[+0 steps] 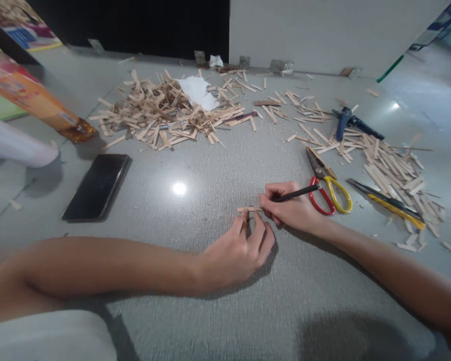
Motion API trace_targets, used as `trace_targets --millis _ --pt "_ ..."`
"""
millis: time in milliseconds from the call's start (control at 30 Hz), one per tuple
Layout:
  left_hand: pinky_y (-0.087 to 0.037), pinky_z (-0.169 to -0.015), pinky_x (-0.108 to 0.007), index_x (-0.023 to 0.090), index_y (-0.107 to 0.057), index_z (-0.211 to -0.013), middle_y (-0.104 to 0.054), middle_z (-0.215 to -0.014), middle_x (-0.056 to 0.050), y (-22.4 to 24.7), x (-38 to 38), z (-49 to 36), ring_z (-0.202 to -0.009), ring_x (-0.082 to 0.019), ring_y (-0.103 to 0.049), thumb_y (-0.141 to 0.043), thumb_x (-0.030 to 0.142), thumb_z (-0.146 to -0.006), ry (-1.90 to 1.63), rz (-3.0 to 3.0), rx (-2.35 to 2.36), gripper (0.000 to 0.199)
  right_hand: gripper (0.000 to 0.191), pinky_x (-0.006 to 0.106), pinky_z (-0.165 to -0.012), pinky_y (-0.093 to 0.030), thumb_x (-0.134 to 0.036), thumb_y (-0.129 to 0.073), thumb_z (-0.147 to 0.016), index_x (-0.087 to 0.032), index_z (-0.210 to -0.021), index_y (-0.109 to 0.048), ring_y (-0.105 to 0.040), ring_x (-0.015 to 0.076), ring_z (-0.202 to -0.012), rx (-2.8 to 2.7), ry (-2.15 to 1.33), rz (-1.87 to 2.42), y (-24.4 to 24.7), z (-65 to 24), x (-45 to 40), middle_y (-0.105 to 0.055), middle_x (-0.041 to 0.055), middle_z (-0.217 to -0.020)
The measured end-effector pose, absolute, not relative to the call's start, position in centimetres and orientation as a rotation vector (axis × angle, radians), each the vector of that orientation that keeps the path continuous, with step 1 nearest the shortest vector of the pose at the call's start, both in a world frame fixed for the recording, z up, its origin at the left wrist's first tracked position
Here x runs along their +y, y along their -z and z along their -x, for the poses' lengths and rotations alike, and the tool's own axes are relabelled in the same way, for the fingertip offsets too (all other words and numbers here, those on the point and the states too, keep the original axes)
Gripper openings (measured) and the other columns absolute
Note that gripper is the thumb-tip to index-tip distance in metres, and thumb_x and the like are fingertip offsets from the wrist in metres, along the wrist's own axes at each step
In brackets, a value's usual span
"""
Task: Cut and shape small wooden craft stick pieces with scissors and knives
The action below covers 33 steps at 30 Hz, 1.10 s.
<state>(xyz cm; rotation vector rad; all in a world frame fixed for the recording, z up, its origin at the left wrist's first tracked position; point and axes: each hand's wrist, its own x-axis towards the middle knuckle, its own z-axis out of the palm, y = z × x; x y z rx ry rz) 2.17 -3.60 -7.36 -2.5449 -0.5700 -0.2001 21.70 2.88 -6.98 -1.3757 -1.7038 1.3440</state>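
Observation:
A short flat wooden stick point(244, 209) lies on the grey textured surface point(195, 321), with dark marks near its right part. The fingertips of my left hand point(244, 245) press down on the stick, fingers bent and pinning it. My right hand point(287, 203) is closed around a dark pen point(298, 193), which slants up to the right. The pen's tip is hidden behind my fingers at the stick's right end. Just right of that hand lie scissors point(323, 183) with one red and one yellow handle.
A large pile of wooden sticks point(146, 115) with white tissue point(198, 92) spreads at the back. More sticks point(394, 165) lie right, near a yellow-black cutter knife point(389, 203) and a blue-handled tool point(346, 123). A phone point(97, 188) and an orange bottle point(41, 95) are left.

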Motion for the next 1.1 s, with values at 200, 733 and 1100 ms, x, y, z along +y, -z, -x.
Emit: trace_targets --millis 200,733,1100 --pt "-0.063 -0.091 -0.044 -0.007 -0.067 -0.131 -0.080 -0.116 -0.028 7.39 -3.64 -2.21 -0.104 -0.035 -0.081 -0.043 0.016 -0.104 0.198 2.561 -0.569 0.043 0.039 0.018 -0.028 -0.033 -0.033 -0.073 -0.085 -0.024 -0.054 -0.051 -0.047 0.0077 -0.030 -1.650 -1.382 1.374 6.77 -21.64 2.84 -0.052 -0.0052 -0.043" --pt "-0.063 -0.094 -0.045 -0.007 -0.066 -0.132 -0.080 -0.118 -0.028 7.60 -3.70 -2.20 -0.104 -0.036 -0.081 -0.041 0.019 -0.104 0.190 2.563 -0.563 0.046 0.030 0.015 -0.027 -0.031 -0.028 -0.066 -0.078 -0.024 -0.053 -0.051 -0.044 0.0068 -0.027 -1.625 -1.392 1.369 6.76 -21.60 2.89 -0.051 -0.0068 -0.038" --pt "-0.064 -0.094 -0.044 -0.004 -0.068 -0.133 -0.081 -0.118 -0.026 7.42 -3.63 -2.18 -0.105 -0.034 -0.081 -0.036 0.013 -0.104 0.182 2.552 -0.565 0.046 0.032 0.015 -0.027 -0.030 -0.030 -0.065 -0.079 -0.025 -0.051 -0.050 -0.046 0.0072 -0.026 -1.656 -1.374 1.365 6.88 -21.60 2.99 -0.050 -0.0062 -0.037"
